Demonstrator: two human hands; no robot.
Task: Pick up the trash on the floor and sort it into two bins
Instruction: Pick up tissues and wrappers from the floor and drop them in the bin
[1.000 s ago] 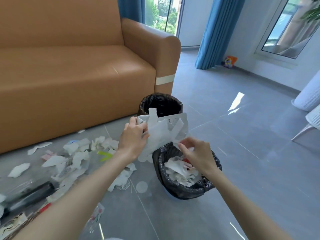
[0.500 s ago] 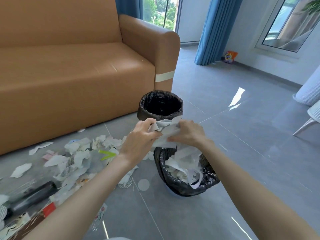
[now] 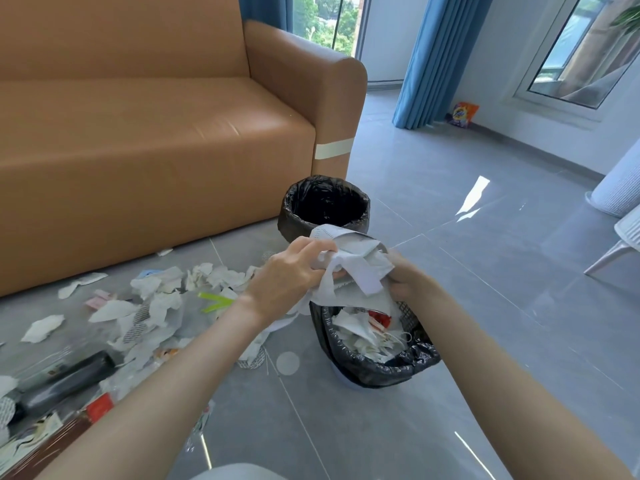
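Paper was clutched by left hand and right hand over the near bin; best squeezed tighter, then dropped centrally.

A home living room. A tan sofa stands on grey floor tiles. Blue curtains hang beside tall windows.

I see a tan leather sofa filling the left side, with a strip of pale tape across its arm front. Glossy grey floor tiles spread to the sofa's right and catch a bright patch of daylight. Behind the sofa arm is a glass door showing green trees. Further right hang a blue curtain and a window in a pale wall. Far right of the sofa, a white chair shows partly.
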